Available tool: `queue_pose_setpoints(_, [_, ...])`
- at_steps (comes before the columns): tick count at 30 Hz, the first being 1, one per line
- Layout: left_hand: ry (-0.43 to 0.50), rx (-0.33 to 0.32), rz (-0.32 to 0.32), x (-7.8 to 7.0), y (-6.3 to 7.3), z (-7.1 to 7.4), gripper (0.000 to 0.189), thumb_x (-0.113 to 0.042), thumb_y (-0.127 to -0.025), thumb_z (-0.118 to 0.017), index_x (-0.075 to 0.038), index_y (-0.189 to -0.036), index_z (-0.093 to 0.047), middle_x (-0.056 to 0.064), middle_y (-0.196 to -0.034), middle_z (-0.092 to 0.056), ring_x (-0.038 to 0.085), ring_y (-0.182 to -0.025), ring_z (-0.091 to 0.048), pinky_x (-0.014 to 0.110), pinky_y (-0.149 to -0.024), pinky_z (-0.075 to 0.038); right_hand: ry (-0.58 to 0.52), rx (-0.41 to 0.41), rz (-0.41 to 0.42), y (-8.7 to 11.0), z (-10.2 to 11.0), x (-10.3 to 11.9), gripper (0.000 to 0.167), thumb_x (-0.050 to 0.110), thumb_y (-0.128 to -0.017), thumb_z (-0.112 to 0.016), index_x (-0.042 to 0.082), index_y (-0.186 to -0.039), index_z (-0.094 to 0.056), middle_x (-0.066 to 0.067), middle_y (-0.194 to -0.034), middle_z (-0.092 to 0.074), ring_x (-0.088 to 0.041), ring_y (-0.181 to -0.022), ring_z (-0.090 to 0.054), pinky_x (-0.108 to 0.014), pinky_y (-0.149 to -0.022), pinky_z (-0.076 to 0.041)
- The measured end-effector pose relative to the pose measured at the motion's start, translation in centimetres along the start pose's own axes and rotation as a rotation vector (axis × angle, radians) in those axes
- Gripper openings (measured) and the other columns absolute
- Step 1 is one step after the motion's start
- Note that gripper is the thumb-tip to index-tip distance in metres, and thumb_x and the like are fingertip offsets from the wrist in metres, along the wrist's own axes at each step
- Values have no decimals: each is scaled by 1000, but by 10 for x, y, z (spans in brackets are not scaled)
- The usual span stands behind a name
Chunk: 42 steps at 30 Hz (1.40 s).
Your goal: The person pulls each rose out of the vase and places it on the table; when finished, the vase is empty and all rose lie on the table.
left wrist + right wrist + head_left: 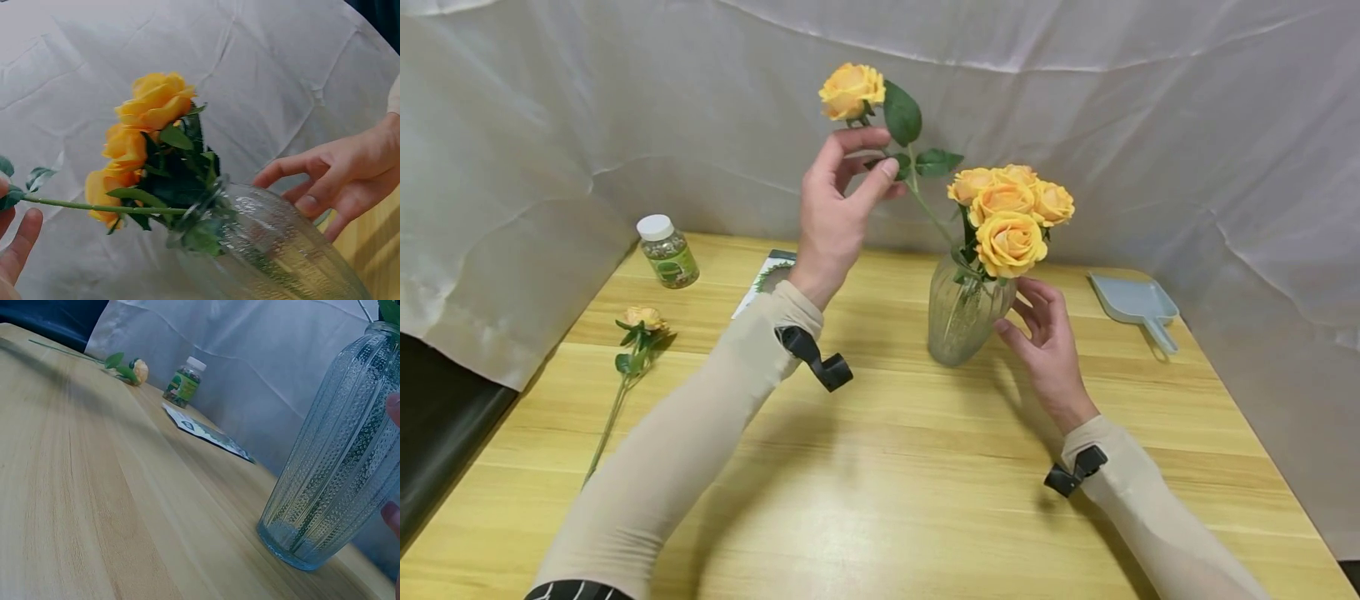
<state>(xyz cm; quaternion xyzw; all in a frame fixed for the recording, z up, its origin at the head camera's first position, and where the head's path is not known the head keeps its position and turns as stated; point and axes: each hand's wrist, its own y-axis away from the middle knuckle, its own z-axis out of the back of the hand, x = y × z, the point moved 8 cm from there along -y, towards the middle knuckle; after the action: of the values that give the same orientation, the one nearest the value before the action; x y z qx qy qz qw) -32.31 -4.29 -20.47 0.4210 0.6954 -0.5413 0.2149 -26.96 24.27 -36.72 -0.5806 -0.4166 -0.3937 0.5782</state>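
My left hand [838,196] holds a yellow rose [852,90] high by its upper stem and leaves, thumb and fingers pinching just below the bloom. Its green stem [106,205] slants down into the mouth of a ribbed glass vase [961,321]. Several yellow roses [1009,215] crowd together above the rim, their stems inside the glass. At the vase's right side, my right hand [1047,350] curves its fingers and thumb around the upper body. Only the fingertips [392,515] of that hand show in the right wrist view, against the glass.
One more rose [642,321] lies on the wooden table [880,500] at left. Behind it stands a white-capped jar [670,254]. A printed packet [752,292] lies partly behind the left forearm. A light blue dustpan [1131,300] is at back right, near the grey cloth backdrop [1150,125].
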Motion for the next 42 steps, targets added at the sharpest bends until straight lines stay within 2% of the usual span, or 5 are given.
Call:
queue_pose_setpoints(7, [57,-94,-14,-10,-13,18,29,12,-99,-67,2,-126,-65,7,-123,-63,17,-84,-63,34,-79,-71,11,6,10,2,3,1,63,-8,-104,-65,15,-158,-43,-10,-169,-42,-25,-152,-45,-19,-114,-54])
queue_pose_setpoints(16, [45,-148,-55,-40,-26,39,29,14,-99,-65,0,-124,-65,7,-122,-61,17,-85,-65,34,-79,-71,15,9,3,1,3,-1,64,-7,-104,-66,16,-158,-43,-10,-170,-40,-25,-153,-44,-19,-114,-55])
queue_pose_setpoints(27, [-57,-119,-57,-77,-37,78,30,7,-98,-66,-7,-124,-68,9,-124,-62,22,-92,-65,35,-77,-69,15,19,1,0,-1,0,63,-5,-104,-68,17,-158,-43,-11,-171,-39,-25,-154,-43,-19,-116,-54])
queue_pose_setpoints(33, [-160,-43,20,-77,-32,98,30,6,-99,-69,-7,-126,-70,10,-127,-64,24,-94,-67,32,-76,-69,18,21,-1,-1,-2,1,62,-4,-105,-67,17,-157,-43,-9,-170,-40,-24,-154,-43,-19,-116,-54])
queue_pose_setpoints(42, [-272,60,284,-56,-7,127,33,1,-102,-73,-7,-134,-67,7,-138,-62,21,-110,-70,28,-80,-70,11,11,-8,-1,-2,1,63,-8,-104,-66,16,-157,-43,-5,-167,-43,-23,-153,-44,-20,-115,-54])
